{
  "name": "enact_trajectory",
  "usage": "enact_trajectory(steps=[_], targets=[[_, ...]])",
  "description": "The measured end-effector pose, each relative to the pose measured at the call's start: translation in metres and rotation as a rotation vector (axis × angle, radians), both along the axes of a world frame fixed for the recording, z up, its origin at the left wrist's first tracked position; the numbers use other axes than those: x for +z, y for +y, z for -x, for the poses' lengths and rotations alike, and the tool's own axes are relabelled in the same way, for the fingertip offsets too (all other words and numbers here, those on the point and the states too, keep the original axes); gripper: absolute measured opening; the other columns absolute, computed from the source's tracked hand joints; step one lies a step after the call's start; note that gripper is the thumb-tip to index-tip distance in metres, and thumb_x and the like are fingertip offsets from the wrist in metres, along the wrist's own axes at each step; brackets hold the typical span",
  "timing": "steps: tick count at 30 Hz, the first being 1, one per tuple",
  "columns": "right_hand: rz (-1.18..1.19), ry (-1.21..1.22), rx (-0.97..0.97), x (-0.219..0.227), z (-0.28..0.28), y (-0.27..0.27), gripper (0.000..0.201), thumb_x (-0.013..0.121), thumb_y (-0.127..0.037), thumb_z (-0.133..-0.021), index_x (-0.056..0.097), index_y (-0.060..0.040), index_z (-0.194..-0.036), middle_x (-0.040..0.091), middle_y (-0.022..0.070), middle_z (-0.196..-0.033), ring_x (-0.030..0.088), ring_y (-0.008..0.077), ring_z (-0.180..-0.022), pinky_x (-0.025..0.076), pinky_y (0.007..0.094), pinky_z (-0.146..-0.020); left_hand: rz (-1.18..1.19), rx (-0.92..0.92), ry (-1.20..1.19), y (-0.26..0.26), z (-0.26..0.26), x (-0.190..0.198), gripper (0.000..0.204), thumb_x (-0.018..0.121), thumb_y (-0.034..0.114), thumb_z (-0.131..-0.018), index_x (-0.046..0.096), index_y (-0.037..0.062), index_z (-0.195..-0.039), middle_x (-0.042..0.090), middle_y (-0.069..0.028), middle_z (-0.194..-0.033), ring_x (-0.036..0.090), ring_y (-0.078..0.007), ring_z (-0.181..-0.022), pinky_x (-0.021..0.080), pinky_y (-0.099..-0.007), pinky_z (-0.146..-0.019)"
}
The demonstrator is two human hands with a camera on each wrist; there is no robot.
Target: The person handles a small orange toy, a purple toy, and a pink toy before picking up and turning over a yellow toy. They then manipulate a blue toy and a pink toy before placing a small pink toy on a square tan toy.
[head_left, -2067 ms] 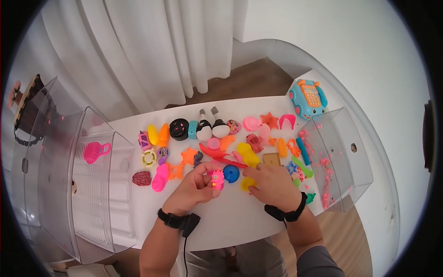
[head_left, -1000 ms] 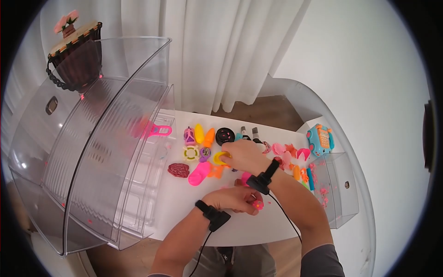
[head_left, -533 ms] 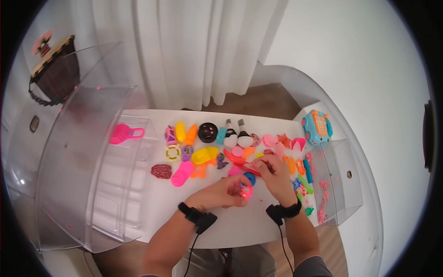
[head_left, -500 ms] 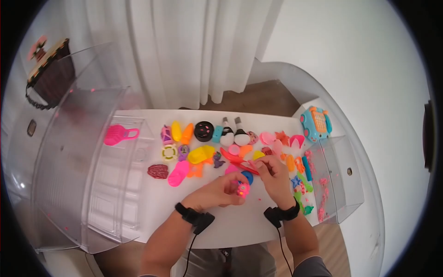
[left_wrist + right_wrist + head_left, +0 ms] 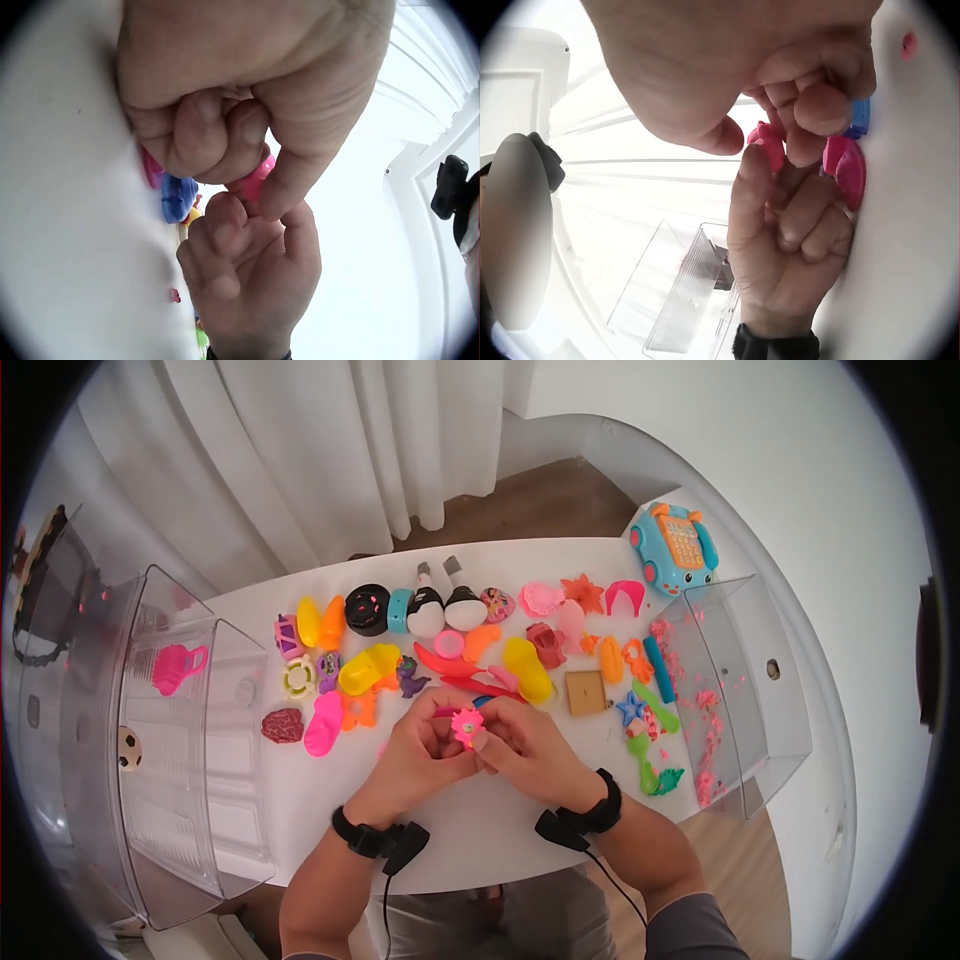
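Note:
Both hands meet over the near middle of the table. The left hand (image 5: 420, 755) pinches a small bright pink toy (image 5: 467, 726) between thumb and fingers. Against the toy's right side lie the fingertips of the right hand (image 5: 535, 753), its fingers curled. In the left wrist view the pink toy (image 5: 259, 178) shows between the left hand (image 5: 247, 90) and the right hand (image 5: 251, 277). The right wrist view shows the toy (image 5: 768, 145) at the left thumb tip, with the right fingers close beside it. Behind the hands, a blue round piece (image 5: 482, 702) is partly hidden.
Many colourful toys lie beyond the hands, among them a yellow shoe-like piece (image 5: 369, 669), red pieces (image 5: 450, 664) and a brown square (image 5: 586, 693). Clear bins stand left (image 5: 178, 760) and right (image 5: 745, 700). A toy phone (image 5: 675, 550) sits at the back right.
The right hand has left the red pieces and come to the pink toy in the left hand. Earlier, it moved the yellow shoe-like piece leftward. The head view has shifted.

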State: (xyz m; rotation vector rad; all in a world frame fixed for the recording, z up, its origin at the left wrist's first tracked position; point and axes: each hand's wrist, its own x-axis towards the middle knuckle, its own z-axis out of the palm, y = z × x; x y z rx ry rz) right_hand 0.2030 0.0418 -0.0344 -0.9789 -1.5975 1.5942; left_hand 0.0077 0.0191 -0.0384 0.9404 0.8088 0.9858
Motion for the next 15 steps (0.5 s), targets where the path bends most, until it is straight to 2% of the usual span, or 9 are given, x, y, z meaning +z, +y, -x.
enact_trajectory(steps=[5, 7, 9, 11, 15], targets=[[0.136, 0.033, 0.15, -0.006, -0.006, 0.008, 0.027, 0.064, -0.024, -0.106, 0.057, -0.0018, -0.12, 0.065, 0.0032, -0.089, 0.059, 0.0068, -0.075, 0.048, 0.0232, -0.062, -0.015, -0.014, 0.0, 0.001, 0.001, -0.004, 0.055, 0.076, -0.008, -0.087, 0.048, 0.0109, -0.13, 0.067, -0.0031, -0.115, 0.068, -0.0101, -0.105, 0.055, -0.0241, -0.087], [0.098, 0.022, 0.182, -0.008, -0.008, 0.01, 0.028, 0.065, -0.026, -0.106, 0.057, -0.0026, -0.12, 0.065, 0.003, -0.088, 0.059, 0.0066, -0.073, 0.047, 0.0227, -0.061, -0.022, -0.009, -0.002, 0.001, 0.0, -0.007, 0.055, 0.076, -0.008, -0.087, 0.048, 0.0107, -0.13, 0.067, -0.0036, -0.115, 0.068, -0.0105, -0.106, 0.055, -0.0243, -0.088], [0.058, 0.006, 0.223, -0.003, -0.009, 0.012, 0.028, 0.065, -0.027, -0.106, 0.058, -0.0033, -0.12, 0.065, 0.0029, -0.087, 0.058, 0.0064, -0.071, 0.046, 0.0222, -0.059, -0.065, -0.002, -0.004, 0.001, 0.0, -0.012, 0.051, 0.072, -0.01, -0.09, 0.048, 0.0086, -0.131, 0.069, -0.006, -0.113, 0.071, -0.0123, -0.099, 0.056, -0.0262, -0.084], [0.198, -0.03, 0.24, 0.007, -0.01, 0.012, 0.028, 0.065, -0.028, -0.106, 0.058, -0.0046, -0.119, 0.065, 0.0021, -0.084, 0.058, 0.0062, -0.066, 0.046, 0.0218, -0.055, -0.06, -0.021, -0.007, 0.001, 0.001, -0.011, 0.051, 0.07, -0.011, -0.09, 0.048, 0.0091, -0.131, 0.069, -0.0054, -0.111, 0.071, -0.0115, -0.097, 0.055, -0.0256, -0.083], [0.254, -0.033, 0.202, 0.009, -0.008, 0.012, 0.027, 0.065, -0.028, -0.106, 0.058, -0.0051, -0.118, 0.064, 0.0015, -0.082, 0.057, 0.006, -0.062, 0.045, 0.0216, -0.053, -0.056, -0.031, 0.016, 0.0, 0.0, -0.004, 0.048, 0.065, -0.012, -0.091, 0.048, 0.0091, -0.131, 0.068, -0.004, -0.104, 0.069, -0.0103, -0.092, 0.054, -0.0254, -0.08]])
